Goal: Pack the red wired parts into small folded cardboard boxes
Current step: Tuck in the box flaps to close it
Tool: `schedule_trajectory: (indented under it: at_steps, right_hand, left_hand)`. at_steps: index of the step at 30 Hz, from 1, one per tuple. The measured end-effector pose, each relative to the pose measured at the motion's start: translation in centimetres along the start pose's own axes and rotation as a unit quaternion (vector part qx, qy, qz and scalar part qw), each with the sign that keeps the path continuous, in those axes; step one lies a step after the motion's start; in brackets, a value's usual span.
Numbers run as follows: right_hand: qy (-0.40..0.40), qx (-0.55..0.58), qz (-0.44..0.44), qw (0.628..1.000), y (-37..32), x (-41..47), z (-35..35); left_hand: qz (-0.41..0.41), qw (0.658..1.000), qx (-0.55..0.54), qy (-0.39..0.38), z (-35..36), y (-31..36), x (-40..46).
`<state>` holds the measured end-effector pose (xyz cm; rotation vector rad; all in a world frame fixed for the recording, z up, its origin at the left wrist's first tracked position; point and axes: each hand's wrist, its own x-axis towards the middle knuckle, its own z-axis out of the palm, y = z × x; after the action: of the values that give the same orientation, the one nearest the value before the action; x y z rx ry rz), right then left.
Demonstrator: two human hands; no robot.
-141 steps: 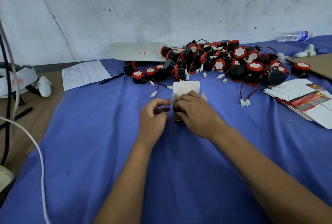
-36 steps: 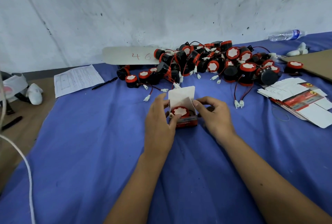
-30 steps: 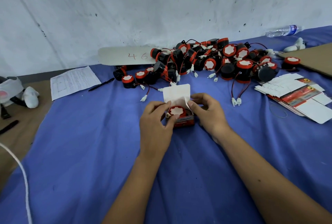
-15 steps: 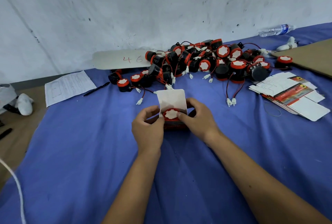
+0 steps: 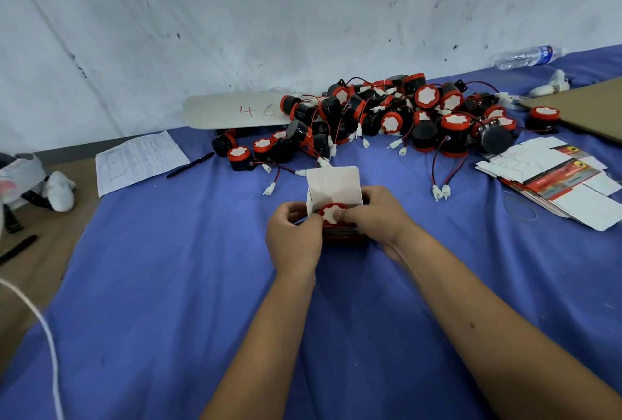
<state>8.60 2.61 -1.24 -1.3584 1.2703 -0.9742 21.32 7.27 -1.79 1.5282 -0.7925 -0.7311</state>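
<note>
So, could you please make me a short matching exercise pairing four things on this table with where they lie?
Things:
1. pen
2. water bottle
3. flat box blanks
4. small box

Places:
A. far right, by the wall
B. between the two hands
C. beside the printed sheet
D. right of the parts pile

Pairs: 1-C, 2-A, 3-D, 4-B

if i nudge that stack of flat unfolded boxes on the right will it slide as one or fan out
Probably fans out: the stack of flat boxes is already splayed, sheets offset. Each sheet looks thin and light, likely floppy if lifted by one edge. The blue cloth may drag the bottom sheets.
</note>
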Motion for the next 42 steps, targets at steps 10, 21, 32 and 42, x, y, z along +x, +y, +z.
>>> schedule_trajectory:
  at_steps: [10, 21, 32, 42]
  right_hand:
    - [0.056, -0.258, -0.115, 0.958, 0.8, -0.7, 1.4]
    - [0.006, -0.268, -0.103, 0.958, 0.6, -0.6, 1.0]
    - [-0.069, 0.008, -0.096, 0.993, 1.1, -0.7, -1.1]
    - [-0.056, -0.031, -0.212, 0.975, 1.2, -1.0, -1.1]
  left_hand:
    - [0.267, 0.935, 0.228, 0.044, -0.7, 0.0, -0.3]
    - [0.388, 0.867, 0.303, -0.083, -1.9, -0.1, -0.9]
    - [0.42, 0.851, 0.306, -0.084, -2.5, -0.9, -1.1]
    - [0.41, 0.881, 0.226, -0.067, -2.5, -1.6, 0.0]
